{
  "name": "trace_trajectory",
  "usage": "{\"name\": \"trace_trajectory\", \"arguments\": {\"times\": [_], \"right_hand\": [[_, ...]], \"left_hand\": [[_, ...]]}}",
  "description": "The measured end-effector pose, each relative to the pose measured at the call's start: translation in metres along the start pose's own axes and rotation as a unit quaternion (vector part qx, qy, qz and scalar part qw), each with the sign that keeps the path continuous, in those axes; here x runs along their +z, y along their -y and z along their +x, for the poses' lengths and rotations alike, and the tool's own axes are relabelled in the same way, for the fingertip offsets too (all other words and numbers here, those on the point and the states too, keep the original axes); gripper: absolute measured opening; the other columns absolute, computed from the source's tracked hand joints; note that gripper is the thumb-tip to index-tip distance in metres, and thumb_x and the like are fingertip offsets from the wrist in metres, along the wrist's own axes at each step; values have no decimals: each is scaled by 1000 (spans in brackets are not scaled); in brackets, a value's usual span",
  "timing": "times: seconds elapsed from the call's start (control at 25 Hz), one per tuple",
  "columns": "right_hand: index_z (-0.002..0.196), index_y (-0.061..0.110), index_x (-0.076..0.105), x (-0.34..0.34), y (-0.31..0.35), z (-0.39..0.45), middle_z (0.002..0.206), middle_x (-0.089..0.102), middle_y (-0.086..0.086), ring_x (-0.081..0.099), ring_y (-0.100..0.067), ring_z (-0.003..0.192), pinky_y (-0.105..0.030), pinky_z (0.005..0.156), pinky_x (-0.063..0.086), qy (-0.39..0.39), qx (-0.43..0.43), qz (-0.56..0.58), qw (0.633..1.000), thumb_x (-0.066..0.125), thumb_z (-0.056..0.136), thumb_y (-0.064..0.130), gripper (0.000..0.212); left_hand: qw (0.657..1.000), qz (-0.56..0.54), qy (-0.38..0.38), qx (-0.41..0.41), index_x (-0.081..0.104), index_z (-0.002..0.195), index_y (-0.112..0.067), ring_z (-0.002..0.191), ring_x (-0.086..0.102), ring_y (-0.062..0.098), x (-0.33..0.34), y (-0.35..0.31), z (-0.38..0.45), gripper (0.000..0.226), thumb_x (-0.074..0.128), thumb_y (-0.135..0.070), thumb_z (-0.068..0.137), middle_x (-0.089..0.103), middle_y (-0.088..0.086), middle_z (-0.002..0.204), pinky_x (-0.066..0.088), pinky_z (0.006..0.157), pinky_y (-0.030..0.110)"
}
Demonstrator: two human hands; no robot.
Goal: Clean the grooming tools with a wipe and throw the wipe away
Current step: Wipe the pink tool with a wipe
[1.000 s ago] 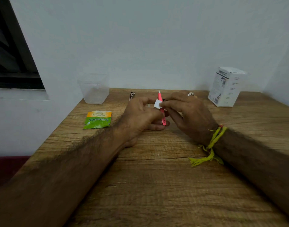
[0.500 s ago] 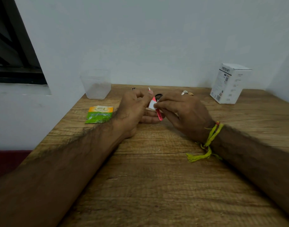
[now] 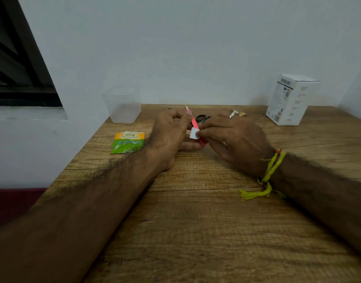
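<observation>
We find the wiping step in hand: left grip pinches the pink tool, right grip pinches the wipe against its shaft. Next, we judge, a stroke along it.

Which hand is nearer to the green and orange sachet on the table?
Left. The left hand lies just right of the sachet, holding the pink tool; the right hand, pinching the wipe, is farther right.

The white wipe pinched by the right hand has slid nearer along the pink tool, whose far tip now leans further left in the left hand.
</observation>
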State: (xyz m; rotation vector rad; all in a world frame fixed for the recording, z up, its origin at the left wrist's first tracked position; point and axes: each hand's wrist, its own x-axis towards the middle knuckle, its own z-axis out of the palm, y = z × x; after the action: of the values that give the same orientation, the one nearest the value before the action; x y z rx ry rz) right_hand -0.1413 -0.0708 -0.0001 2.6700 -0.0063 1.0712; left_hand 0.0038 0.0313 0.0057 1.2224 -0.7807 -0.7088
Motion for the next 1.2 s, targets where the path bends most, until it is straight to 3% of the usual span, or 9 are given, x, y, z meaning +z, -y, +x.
{"name": "trace_trajectory", "arguments": {"times": [0.28, 0.52, 0.96, 1.2], "right_hand": [[96, 9, 77, -3, 3, -1, 105, 74, -5, 66, -30, 91, -41, 72, 53, 2, -15, -14, 1000, 72, 85, 5, 13], [98, 13, 77, 0, 2, -3, 108, 73, -2, 66, -30, 93, -46, 70, 54, 7, -15, -9, 1000, 70, 89, 9, 12], [99, 13, 77, -1, 1, -2, 98, 72, -1, 65, -28, 86, -44, 65, 53, 14, -31, -14, 999, 68, 92, 15, 12], [97, 12, 77, -5, 2, -1, 96, 72, -3, 65, -30, 87, -45, 66, 53, 35, -27, -25, 999, 70, 89, 11, 11]], "left_hand": [[1000, 12, -18, 12, 58, 90, -6, 54, 72, 24, 0, -2, 0, 22, 54, -23, 104, 76, 2, 68, 60, 48, 34], [999, 29, -31, 24, 59, 89, -7, 50, 71, 23, -2, -1, 2, 23, 54, -24, 104, 77, 2, 73, 58, 44, 30], [998, 39, -43, 30, 63, 89, -6, 59, 74, 30, -6, 0, 5, 20, 54, -16, 103, 78, 9, 80, 61, 51, 35], [998, 4, -63, 23, 62, 95, -1, 61, 75, 28, -6, -6, 3, 18, 54, -16, 103, 77, 9, 77, 58, 48, 30]]}}
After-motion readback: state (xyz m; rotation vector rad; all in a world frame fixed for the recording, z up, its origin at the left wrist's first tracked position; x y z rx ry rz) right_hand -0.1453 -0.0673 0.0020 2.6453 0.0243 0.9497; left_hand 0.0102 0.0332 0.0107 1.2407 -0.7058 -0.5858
